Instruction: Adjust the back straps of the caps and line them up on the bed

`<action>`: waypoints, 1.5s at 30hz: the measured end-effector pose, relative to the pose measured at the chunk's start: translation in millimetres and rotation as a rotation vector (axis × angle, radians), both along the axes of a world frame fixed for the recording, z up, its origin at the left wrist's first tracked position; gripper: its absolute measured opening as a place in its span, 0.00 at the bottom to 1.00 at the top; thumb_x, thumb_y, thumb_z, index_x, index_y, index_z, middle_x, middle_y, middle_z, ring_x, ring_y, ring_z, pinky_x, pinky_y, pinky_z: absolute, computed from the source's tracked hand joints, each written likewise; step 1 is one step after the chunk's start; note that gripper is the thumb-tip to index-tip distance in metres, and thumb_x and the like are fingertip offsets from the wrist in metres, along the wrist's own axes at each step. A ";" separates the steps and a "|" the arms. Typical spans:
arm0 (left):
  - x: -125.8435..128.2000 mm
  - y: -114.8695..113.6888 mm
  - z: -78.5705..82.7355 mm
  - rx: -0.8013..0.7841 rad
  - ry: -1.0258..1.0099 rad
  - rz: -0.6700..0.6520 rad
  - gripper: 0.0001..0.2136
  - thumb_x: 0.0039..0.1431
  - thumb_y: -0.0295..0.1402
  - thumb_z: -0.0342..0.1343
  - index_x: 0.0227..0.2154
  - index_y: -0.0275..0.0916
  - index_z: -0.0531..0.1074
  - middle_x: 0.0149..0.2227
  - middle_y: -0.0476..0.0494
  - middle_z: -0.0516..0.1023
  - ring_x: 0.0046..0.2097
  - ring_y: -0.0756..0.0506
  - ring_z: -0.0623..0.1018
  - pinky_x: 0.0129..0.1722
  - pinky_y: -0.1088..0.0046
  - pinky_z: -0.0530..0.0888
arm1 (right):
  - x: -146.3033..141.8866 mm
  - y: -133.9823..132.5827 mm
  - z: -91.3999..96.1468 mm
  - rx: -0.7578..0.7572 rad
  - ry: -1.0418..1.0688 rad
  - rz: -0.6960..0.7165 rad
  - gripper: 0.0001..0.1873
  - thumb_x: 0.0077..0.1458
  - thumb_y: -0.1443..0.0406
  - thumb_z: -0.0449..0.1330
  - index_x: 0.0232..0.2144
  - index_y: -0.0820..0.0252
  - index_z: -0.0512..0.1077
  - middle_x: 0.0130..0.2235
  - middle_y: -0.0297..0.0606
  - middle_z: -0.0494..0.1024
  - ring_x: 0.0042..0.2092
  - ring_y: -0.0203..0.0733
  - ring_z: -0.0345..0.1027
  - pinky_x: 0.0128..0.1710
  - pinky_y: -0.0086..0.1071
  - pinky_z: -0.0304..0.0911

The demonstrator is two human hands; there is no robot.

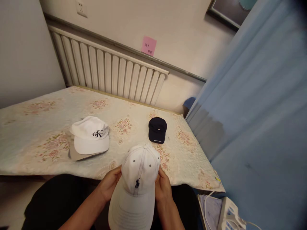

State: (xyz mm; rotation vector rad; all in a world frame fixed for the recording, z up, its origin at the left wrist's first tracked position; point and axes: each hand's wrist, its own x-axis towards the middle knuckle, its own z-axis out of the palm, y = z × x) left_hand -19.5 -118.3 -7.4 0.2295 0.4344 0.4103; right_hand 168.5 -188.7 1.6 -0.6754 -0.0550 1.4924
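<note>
A white baseball cap (141, 172) with a small dark horse-and-rider emblem is held up in front of me, its brim pointing toward me. My left hand (111, 182) grips its left side and my right hand (164, 187) its right side; the cap hides most of the fingertips. On the bed to the left, a white cap (90, 135) with black "CK" letters lies on top of a beige cap (76, 155). Farther back, right of the middle, sits a black cap (157, 129) with small light lettering on its front and brim.
The caps lie on a floral bedspread (134, 111). Behind it stand a white radiator (107, 65) and a wall with a pink note (149, 45). A blue curtain (247, 105) hangs at the right, with a white power strip (230, 214) below.
</note>
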 end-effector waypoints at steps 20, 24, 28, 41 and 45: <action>0.3 10.9 8.3 0.169 0.109 0.215 0.12 0.56 0.27 0.55 0.43 0.32 0.74 0.34 0.35 0.82 0.39 0.37 0.80 0.41 0.59 0.75 | 12.2 29.5 3.9 -0.012 -0.066 0.035 0.13 0.55 0.62 0.57 0.41 0.63 0.74 0.37 0.39 0.82 0.44 0.44 0.74 0.49 0.40 0.66; 0.0 10.1 8.1 0.177 0.111 0.238 0.10 0.55 0.27 0.55 0.40 0.33 0.74 0.33 0.36 0.82 0.39 0.37 0.80 0.41 0.59 0.75 | 12.8 29.1 0.9 -0.021 -0.056 0.051 0.14 0.55 0.62 0.58 0.41 0.65 0.73 0.37 0.41 0.82 0.45 0.45 0.74 0.49 0.41 0.65; -1.5 10.2 4.7 0.156 0.119 0.221 0.09 0.55 0.28 0.55 0.39 0.33 0.75 0.32 0.36 0.82 0.39 0.36 0.80 0.41 0.58 0.75 | 13.3 28.8 -2.8 -0.006 -0.072 0.037 0.15 0.54 0.61 0.58 0.42 0.65 0.73 0.37 0.40 0.82 0.45 0.45 0.74 0.49 0.40 0.65; -5.1 7.5 -3.5 0.108 0.112 0.236 0.14 0.54 0.25 0.54 0.45 0.33 0.73 0.33 0.36 0.82 0.37 0.36 0.81 0.39 0.60 0.76 | 4.8 20.1 -7.2 -0.031 -0.070 0.019 0.14 0.55 0.62 0.58 0.42 0.65 0.73 0.36 0.39 0.82 0.41 0.40 0.76 0.49 0.35 0.66; -4.0 6.3 -3.3 0.156 0.148 0.268 0.13 0.53 0.25 0.55 0.43 0.34 0.73 0.33 0.37 0.81 0.37 0.37 0.81 0.38 0.60 0.76 | 1.1 15.5 -6.8 -0.054 -0.038 -0.013 0.13 0.56 0.64 0.58 0.43 0.65 0.73 0.38 0.39 0.82 0.42 0.39 0.75 0.49 0.34 0.65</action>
